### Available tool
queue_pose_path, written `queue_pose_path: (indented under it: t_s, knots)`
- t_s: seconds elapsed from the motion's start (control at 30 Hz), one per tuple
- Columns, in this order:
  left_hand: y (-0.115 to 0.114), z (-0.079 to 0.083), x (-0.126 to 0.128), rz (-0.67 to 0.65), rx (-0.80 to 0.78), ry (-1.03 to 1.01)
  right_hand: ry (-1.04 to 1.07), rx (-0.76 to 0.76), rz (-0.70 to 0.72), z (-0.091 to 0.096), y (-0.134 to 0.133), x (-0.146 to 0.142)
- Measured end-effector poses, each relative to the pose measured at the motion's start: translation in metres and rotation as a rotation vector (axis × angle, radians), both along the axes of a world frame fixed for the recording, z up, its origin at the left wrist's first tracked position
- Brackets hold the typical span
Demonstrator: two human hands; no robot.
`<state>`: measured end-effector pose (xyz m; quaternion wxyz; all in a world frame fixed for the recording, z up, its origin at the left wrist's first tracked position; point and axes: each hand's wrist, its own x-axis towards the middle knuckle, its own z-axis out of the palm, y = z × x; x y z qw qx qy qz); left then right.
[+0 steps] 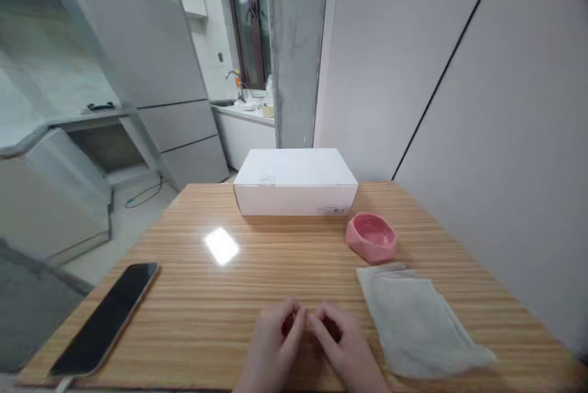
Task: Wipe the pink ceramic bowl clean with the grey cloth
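Biggest thing on my feed is the pale wall panel (487,105) filling the right side, with a dark seam (441,74) slanting down it. Then there's a grey fridge (138,32) over on the far left, leaning a lot in this wide view.

Next size down, the wood-grain table (206,313), which is where all the good stuff is. At its far end I've got a white box (294,172), lid down, small printed label (334,210) low on the front, toward the right.

The folded greyish cloth (418,325) lies flat on the table, near my right hand and to the right of it, layers a bit uneven along the edge. A phone (103,319) lies flat near the left edge, dark screen up, white cable (64,385) at its near end.

My left hand (275,344) and right hand (342,344) are side by side at the near edge, both curled closed, thumb against fingers. The tips point at each other and almost meet; honestly can't tell if they're touching, or if the hands are resting on the wood.

Smallest is the pink bowl (366,250), faceted sides, upright, just past the cloth's far edge and in front of the box's right corner.
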<state>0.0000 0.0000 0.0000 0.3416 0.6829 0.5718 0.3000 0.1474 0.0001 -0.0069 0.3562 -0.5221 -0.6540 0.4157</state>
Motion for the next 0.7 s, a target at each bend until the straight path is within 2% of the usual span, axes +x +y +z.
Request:
queue_pose_path:
  t_s: [0.17,0.3,0.37,0.43,0.5,0.57,0.63,0.7]
  knots:
    - [0.004,0.022,0.004,-0.115,-0.035,0.195,0.021,0.015,0.018,0.0,0.0,0.002]
    - [0.027,0.056,0.024,-0.087,0.041,0.431,0.067,0.018,-0.072,-0.005,-0.002,0.003]
    - [0.048,0.072,0.042,-0.141,0.203,0.313,0.09,0.015,-0.083,-0.006,-0.002,0.003]
    - [0.073,0.079,0.064,-0.268,0.337,0.095,0.089,0.03,-0.067,-0.006,-0.002,0.002]
    - [0.099,0.073,0.088,-0.316,0.335,-0.076,0.069,0.064,-0.071,-0.008,0.0,0.001]
    - [0.121,0.057,0.11,-0.316,0.198,-0.171,0.051,0.11,-0.1,-0.011,0.001,0.0]
    - [0.137,0.04,0.128,-0.303,0.109,-0.238,0.034,0.163,-0.122,-0.016,0.002,0.0]
    - [0.145,0.029,0.142,-0.284,0.108,-0.27,-0.009,0.211,-0.114,-0.018,0.002,0.0]
